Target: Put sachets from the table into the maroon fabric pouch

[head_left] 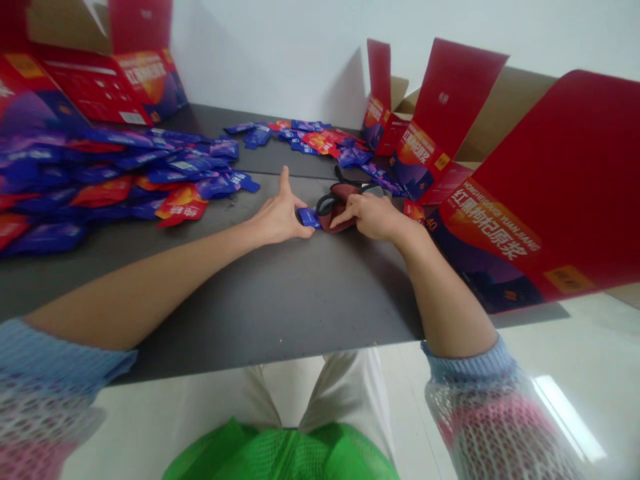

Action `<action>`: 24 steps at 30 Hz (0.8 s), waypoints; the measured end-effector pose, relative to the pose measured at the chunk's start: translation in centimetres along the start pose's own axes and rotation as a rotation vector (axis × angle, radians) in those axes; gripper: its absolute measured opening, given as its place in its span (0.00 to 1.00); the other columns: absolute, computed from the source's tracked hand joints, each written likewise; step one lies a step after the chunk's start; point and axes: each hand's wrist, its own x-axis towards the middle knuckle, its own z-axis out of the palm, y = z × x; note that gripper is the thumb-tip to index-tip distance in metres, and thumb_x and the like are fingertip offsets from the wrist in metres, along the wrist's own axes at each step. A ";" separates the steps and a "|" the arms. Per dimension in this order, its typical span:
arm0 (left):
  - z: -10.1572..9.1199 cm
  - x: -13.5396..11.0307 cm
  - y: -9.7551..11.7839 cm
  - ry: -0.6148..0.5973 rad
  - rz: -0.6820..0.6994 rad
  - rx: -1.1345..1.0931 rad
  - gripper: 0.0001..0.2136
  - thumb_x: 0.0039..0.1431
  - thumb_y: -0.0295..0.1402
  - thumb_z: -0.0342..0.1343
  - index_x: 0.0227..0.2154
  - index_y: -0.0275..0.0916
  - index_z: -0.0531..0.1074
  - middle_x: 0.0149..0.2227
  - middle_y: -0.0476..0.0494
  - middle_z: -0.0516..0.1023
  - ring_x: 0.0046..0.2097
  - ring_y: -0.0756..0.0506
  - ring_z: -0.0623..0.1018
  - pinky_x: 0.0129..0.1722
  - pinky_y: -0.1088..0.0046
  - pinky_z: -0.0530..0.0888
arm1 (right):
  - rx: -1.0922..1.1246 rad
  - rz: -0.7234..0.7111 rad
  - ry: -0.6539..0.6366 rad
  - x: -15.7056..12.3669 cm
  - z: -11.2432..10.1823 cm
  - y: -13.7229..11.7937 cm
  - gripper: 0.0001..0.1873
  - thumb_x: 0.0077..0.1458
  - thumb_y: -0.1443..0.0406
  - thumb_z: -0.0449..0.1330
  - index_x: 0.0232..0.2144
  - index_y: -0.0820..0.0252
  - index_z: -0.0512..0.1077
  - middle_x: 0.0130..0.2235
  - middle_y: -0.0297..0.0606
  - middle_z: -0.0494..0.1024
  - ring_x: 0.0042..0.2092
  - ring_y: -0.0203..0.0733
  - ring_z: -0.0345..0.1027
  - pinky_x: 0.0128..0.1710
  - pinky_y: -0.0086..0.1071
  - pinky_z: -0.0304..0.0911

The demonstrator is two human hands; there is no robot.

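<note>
Head cam was all I had from my chair, and its left side was packed: an open red carton [83, 83] stood behind a big heap of blue and red sachets [120, 160] on the dark table [280, 287]. Next along came the left hand [275, 219], 1 finger sticking up, thumb and other fingers spread around a small blue sachet [309, 217]. Honestly couldn't tell if it was pinched or just touched. That sachet lay around mid-table, right beside a dull red thing [345, 191] with black loops. I figured the sachet was light, floppy and kinda slick, maybe burstable if squeezed hard, so I'd have favoured a flat edge over the middle. Farther back, more sachets [320, 142] were strewn along the pale wall [275, 67]. The right hand [375, 212] rested on the dull red thing, index finger out, the rest curled; whether it gripped anything, no idea. Past it, what looked like 3 open red cartons [540, 200] lined the right side.

Hard-to-see stuff: the heap ran off the left edge, the blue sachet's right end may have been tucked under its neighbour, the right hand's fingers hid part of the dull red thing, and I couldn't make out what that thing was.
</note>
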 end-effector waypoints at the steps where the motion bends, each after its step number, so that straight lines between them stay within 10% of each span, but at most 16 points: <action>1: -0.1 0.0 0.1 -0.003 -0.012 -0.001 0.71 0.42 0.35 0.72 0.71 0.36 0.16 0.50 0.40 0.82 0.45 0.42 0.81 0.50 0.66 0.74 | 0.011 0.066 -0.005 -0.2 -0.1 0.6 0.26 0.56 0.74 0.56 0.46 0.37 0.82 0.52 0.35 0.80 0.50 0.53 0.66 0.50 0.47 0.58; 5: -0.1 0.0 0.1 -0.011 -0.005 -0.003 0.71 0.42 0.34 0.72 0.71 0.36 0.16 0.50 0.40 0.82 0.45 0.42 0.81 0.51 0.65 0.74 | 0.007 0.260 0.184 -0.8 -0.3 3.3 0.21 0.58 0.70 0.57 0.44 0.43 0.84 0.59 0.39 0.74 0.54 0.60 0.63 0.53 0.54 0.57; 10: -0.1 0.1 -0.5 -0.006 0.079 -0.056 0.69 0.42 0.34 0.72 0.71 0.42 0.17 0.50 0.42 0.81 0.43 0.44 0.81 0.50 0.64 0.74 | 0.093 0.039 0.433 0.1 0.7 2.2 0.24 0.65 0.66 0.48 0.57 0.52 0.77 0.50 0.45 0.74 0.51 0.52 0.63 0.53 0.46 0.58; 17: -0.6 0.2 -1.2 -0.085 0.140 -0.090 0.70 0.44 0.35 0.73 0.70 0.40 0.15 0.46 0.44 0.78 0.40 0.45 0.80 0.43 0.64 0.74 | -0.029 -0.195 0.315 2.0 4.1 -3.1 0.26 0.67 0.67 0.47 0.61 0.49 0.72 0.50 0.48 0.70 0.51 0.53 0.57 0.45 0.42 0.53; 24: -0.3 1.1 -2.6 -0.072 0.208 -0.098 0.71 0.42 0.34 0.73 0.71 0.41 0.17 0.44 0.43 0.77 0.37 0.43 0.79 0.39 0.64 0.74 | -0.088 -0.258 0.214 1.9 2.7 -2.9 0.25 0.68 0.65 0.46 0.60 0.46 0.73 0.51 0.48 0.69 0.50 0.53 0.55 0.44 0.41 0.52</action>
